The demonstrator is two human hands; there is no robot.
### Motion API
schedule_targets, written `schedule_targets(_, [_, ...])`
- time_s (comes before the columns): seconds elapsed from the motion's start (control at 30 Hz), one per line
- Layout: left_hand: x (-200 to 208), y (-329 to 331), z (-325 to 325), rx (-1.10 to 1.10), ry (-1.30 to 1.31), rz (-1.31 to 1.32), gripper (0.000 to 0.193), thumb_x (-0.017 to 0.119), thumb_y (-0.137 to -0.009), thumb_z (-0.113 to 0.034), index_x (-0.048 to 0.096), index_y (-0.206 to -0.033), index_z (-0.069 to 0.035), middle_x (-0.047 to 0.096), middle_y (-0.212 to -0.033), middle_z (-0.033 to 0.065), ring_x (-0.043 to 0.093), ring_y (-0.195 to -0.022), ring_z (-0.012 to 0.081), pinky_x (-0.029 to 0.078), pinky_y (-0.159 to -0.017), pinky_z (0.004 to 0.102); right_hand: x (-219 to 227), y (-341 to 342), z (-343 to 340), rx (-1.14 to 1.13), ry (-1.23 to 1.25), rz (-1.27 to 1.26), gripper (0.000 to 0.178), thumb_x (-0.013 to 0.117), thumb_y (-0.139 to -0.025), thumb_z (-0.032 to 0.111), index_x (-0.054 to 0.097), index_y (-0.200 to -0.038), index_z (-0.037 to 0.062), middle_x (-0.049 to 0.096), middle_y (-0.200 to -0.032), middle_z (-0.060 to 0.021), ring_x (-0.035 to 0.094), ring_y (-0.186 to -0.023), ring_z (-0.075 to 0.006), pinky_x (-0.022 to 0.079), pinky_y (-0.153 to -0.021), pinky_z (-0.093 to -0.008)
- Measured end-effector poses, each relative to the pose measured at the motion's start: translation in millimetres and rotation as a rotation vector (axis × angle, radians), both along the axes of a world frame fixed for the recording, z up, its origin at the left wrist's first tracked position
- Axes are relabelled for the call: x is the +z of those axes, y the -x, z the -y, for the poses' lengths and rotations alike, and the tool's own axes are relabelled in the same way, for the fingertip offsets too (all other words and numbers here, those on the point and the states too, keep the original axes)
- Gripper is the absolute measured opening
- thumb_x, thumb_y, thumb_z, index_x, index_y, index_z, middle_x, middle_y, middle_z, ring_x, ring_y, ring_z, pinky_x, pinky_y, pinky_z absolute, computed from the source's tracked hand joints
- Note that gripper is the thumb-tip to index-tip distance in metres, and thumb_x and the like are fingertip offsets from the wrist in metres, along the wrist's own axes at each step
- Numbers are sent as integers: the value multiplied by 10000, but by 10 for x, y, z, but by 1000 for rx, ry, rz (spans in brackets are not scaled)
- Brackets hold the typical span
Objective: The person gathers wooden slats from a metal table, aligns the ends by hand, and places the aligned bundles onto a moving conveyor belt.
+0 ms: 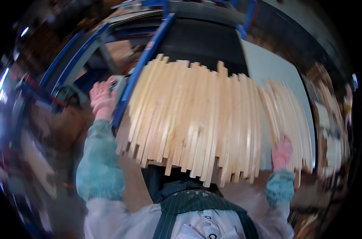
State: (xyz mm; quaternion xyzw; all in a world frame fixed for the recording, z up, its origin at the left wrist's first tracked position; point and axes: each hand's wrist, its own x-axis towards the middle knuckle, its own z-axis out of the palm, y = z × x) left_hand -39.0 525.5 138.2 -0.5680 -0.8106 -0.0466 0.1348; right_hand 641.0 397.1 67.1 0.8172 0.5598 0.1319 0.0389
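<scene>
A wide row of pale wooden strips (189,119) lies side by side on the black conveyor belt (207,40), their uneven ends sticking out toward me. At the belt's left, my left hand (102,97) is raised beside the blue side rail (139,73) with its fingers stretched out. It reaches a small grey control box (118,89) there; whether it presses anything is too blurred to tell. My right hand (282,153) rests on a second, smaller batch of wooden strips (290,119) on the pale side table (268,59), its fingers laid over them.
Farther right, past the side table's edge, stand stacks of wooden pieces (328,123). Blue metal framing (75,55) of a machine rises at the left. Boards (37,163) lie low on the left, blurred.
</scene>
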Motion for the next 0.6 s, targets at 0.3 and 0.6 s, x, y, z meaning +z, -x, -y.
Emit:
schedule_targets(0.3, [-246, 126, -76, -39, -62, -45, 516, 527, -877, -373, 470, -1317, -108, 469, -1379, 95, 426, -1261, 274, 328, -1044, 383, -331, -130, -7, -64, -93, 20, 699, 604, -801, 455, 389, -1361, 95, 416, -1384, -145, 408, -1264, -323, 334, -1054, -434])
schedule_targets(0.6, [97, -512, 177, -125, -70, 98, 718, 643, -809, -363, 362, -1421, -113, 397, -1423, 161, 328, -1334, 335, 275, -1104, 400, 170, -88, 133, -87, -82, -306, 711, 588, -814, 484, 384, -1385, 112, 410, -1409, -149, 402, -1289, -336, 356, -1046, -429])
